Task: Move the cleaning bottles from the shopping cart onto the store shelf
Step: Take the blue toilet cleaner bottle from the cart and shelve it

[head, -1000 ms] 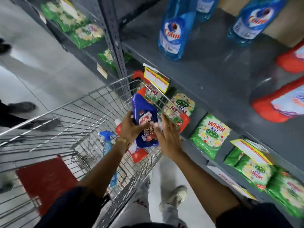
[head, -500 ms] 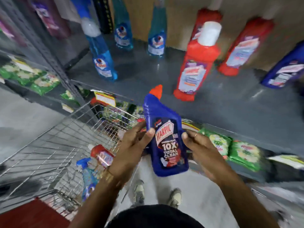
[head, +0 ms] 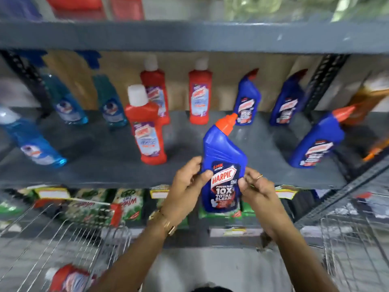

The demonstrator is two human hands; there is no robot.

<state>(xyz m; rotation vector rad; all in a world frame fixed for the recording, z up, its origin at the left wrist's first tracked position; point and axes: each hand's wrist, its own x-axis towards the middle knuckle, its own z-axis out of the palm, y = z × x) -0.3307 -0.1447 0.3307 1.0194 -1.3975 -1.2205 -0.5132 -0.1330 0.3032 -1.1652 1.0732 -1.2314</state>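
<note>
Both hands' fingers (head: pixel 205 175) clasp the blue Harpic bottle (head: pixel 223 163) before the shelf edge (head: pixel 126 182); bare shelf behind.

The single head-worn camera is looking forward and slightly down from the person's eye level, facing the grey store shelf (head: pixel 117 165) squarely and at close range. Its wide-angle lens is bending the shelf edges, and the shopping cart (head: pixel 63 239) is showing at the lower left.

Both hands, left (head: pixel 185 186) and right (head: pixel 255 189), grip blue Harpic bottle (head: pixel 223 163) upright before grey shelf (head: pixel 105 163).
</note>
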